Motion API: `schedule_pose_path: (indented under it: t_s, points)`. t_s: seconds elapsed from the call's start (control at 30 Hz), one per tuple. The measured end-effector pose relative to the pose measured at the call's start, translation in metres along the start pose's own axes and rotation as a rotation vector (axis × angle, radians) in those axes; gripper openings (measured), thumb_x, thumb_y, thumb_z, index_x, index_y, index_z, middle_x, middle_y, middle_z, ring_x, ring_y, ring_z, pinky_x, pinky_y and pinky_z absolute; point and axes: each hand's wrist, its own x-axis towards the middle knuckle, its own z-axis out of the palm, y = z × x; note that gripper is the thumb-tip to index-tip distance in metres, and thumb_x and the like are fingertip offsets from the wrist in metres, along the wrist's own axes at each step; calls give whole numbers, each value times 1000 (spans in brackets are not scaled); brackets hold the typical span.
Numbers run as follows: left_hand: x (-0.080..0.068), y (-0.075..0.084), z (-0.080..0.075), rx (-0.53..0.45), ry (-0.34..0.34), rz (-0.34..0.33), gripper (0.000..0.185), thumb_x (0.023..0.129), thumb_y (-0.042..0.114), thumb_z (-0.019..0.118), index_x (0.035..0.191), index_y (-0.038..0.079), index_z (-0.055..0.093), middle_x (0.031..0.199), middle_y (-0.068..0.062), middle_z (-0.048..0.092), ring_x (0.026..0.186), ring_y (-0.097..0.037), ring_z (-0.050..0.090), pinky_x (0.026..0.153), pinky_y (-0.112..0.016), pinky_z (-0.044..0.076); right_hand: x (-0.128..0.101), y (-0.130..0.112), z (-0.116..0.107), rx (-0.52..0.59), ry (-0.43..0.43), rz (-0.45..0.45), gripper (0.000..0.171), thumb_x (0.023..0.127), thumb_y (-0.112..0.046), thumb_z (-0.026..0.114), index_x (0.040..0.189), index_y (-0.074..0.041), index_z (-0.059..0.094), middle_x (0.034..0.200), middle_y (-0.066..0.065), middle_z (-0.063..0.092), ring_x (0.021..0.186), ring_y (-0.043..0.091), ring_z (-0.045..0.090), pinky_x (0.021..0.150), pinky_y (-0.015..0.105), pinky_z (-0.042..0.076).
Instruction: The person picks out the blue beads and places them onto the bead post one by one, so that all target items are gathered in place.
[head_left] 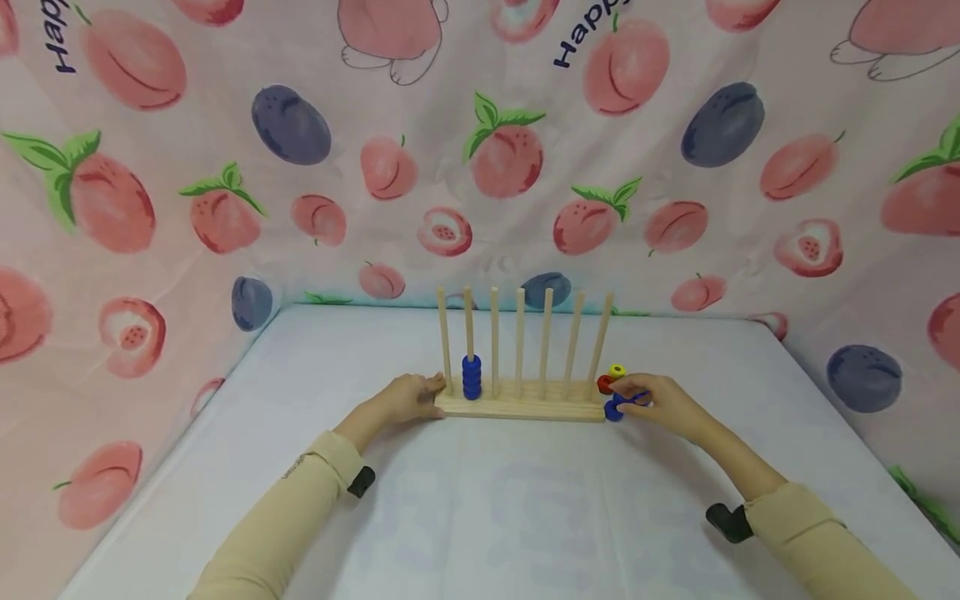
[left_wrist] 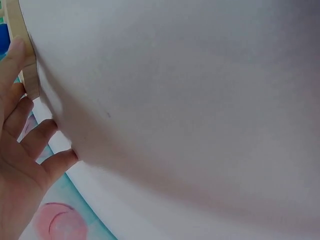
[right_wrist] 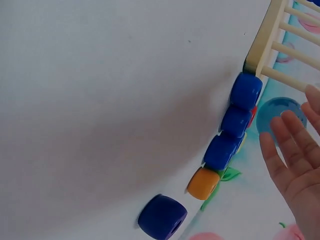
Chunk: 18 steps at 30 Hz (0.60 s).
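Observation:
A wooden peg stand [head_left: 517,408] with several upright pegs sits on the white table. Blue beads [head_left: 471,377] are stacked on its second peg from the left. My left hand [head_left: 408,398] holds the stand's left end, thumb at the front and fingers around the end. My right hand [head_left: 663,402] hovers by the stand's right end, over loose beads, thumb and index finger apart. In the right wrist view its fingers are extended beside a row of blue beads [right_wrist: 235,121] and an orange bead [right_wrist: 203,183]. A darker blue bead [right_wrist: 162,217] lies apart from that row.
A red bead [head_left: 604,384] and a yellow bead [head_left: 617,370] lie behind the blue ones at the right end. A fruit-printed cloth [head_left: 480,242] rises behind the table and along its sides. Small black devices [head_left: 729,523] hang under both wrists.

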Motion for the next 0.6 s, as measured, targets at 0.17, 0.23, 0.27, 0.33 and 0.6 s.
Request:
schedule_pose_path:
  t_s: [0.17,0.23,0.27,0.33,0.6]
  points:
    - [2,0,-3,-32,15,-14,58,76,33,67,125,9,48,134,-9,40,122,-34,38,102,-45,32,0,3,1,-14,18,6,29,79,-9,64,103,4,59,97,17,63,86,28,58,72,34,52]
    - [3,-1,-2,-25,16,-11,59,75,34,68,125,10,48,133,-8,41,121,-34,40,101,-44,34,-1,5,2,-8,18,6,27,78,-6,64,101,6,59,96,18,63,84,29,59,71,33,52]
    - [3,-1,-2,-20,17,-10,59,74,34,68,125,10,48,133,-8,41,121,-34,41,101,-43,34,-1,6,3,-8,15,8,26,77,-4,64,101,6,60,95,19,63,84,29,59,71,33,52]
    - [4,-2,-1,-7,22,-8,59,74,35,68,124,11,49,133,-8,42,120,-34,42,100,-43,36,-1,7,4,2,8,9,25,77,-3,64,100,6,60,95,19,63,83,29,59,70,32,52]
    - [2,-3,1,-22,29,-21,59,75,35,68,125,11,48,133,-8,41,120,-35,41,100,-45,34,1,8,8,30,-36,25,24,76,2,63,99,8,59,96,21,62,81,28,60,67,27,53]
